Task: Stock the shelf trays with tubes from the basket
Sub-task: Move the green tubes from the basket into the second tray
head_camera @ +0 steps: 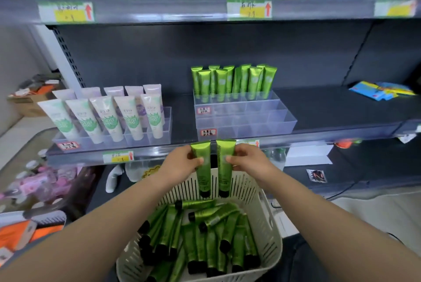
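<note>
Each hand grips one green tube cap-down above the basket point(271, 236): left hand point(182, 163) on the left tube point(202, 176), right hand point(248, 159) on the right tube point(224, 174), their print too blurred to read. Below the hands, the basket holds more green tubes point(200, 243). Beyond them, a clear tray point(246, 119) has green tubes only in its back row, its red-edged labels illegible.

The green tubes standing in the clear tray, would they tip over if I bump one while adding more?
Probably. The green tubes are tall and narrow, standing cap-down, and some already lean. The clear tray walls only reach their lower part, so a bumped tube would likely tilt against its neighbours.
</note>
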